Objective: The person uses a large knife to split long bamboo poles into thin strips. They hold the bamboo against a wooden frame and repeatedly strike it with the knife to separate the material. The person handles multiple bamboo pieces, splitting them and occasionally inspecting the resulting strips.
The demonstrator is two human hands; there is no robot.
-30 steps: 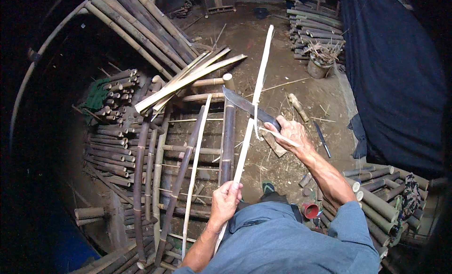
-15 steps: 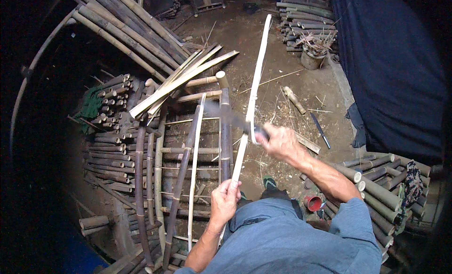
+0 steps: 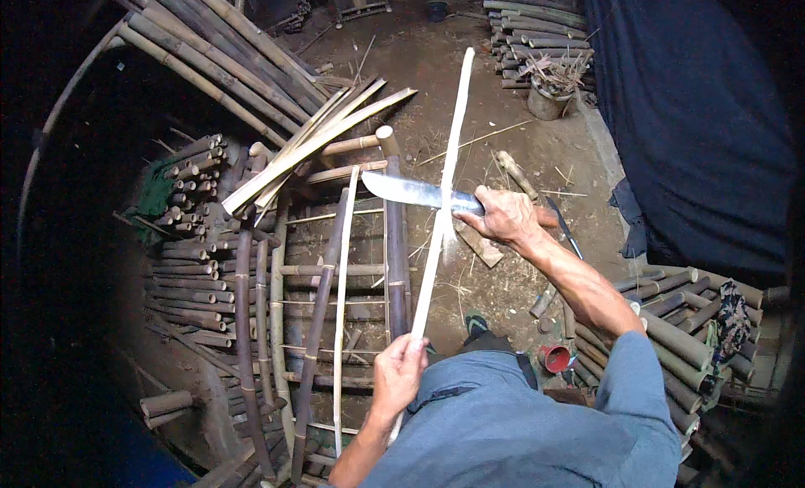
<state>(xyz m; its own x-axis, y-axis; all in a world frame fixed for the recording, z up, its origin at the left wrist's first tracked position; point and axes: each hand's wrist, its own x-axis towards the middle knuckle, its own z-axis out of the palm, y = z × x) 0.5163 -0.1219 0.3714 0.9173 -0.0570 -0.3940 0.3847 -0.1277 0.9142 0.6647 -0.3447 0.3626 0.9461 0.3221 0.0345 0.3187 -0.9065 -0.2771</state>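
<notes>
My left hand (image 3: 397,372) is closed around the near end of a long pale bamboo strip (image 3: 432,274), which slants up and away from me. My right hand (image 3: 506,215) grips a machete (image 3: 411,190) by its wooden handle, whose end (image 3: 545,216) sticks out past the palm. The broad blade points left and crosses the strip near its middle. Where they meet is smeared by motion, so I cannot tell how deep the edge sits. A bamboo frame (image 3: 396,236) with rungs stands just left of the strip, and another pale strip (image 3: 342,320) leans along it.
Split bamboo pieces (image 3: 310,153) rest across the frame's far end. Stacked poles (image 3: 189,287) lie left, with more poles (image 3: 679,337) at right. A dark knife (image 3: 566,226), a short bamboo piece (image 3: 516,173) and a red cup (image 3: 554,358) are on the right. A bucket of scraps (image 3: 549,98) stands farther off.
My right hand has moved farther from me with the machete, whose blade was blurred before and now shows clearly. A pale curl beside the strip no longer shows. My left hand keeps its hold.
</notes>
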